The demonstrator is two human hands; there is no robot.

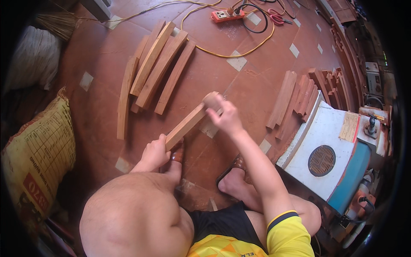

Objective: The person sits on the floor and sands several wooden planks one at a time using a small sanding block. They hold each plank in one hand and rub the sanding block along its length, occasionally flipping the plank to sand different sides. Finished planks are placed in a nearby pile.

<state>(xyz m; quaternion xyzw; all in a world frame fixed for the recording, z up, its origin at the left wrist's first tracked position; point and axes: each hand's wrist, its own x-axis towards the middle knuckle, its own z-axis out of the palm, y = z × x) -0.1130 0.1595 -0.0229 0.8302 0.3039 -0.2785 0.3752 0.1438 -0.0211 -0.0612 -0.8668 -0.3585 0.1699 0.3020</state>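
My left hand point(154, 153) is wrapped round the near end of a squared wooden bar point(187, 125), by my left foot. The bar slants up and away to the right, above the tiled floor. At its far end, my right hand point(226, 116) is curled and smeared by motion. Under those fingers sits a tan, rounded thing point(211, 99), too blurred to name; it covers the bar's tip. Beyond my hands, on the left, lies a loose pile of similar wooden bars point(159, 70).
More cut wooden pieces point(283, 100) lie at the right, beside a white and teal machine point(322, 141) with a round vent. An orange power strip point(227, 16), a yellow cable point(222, 56) and red-handled scissors point(278, 18) lie farther off. A full printed sack point(47, 145) stands at the left.
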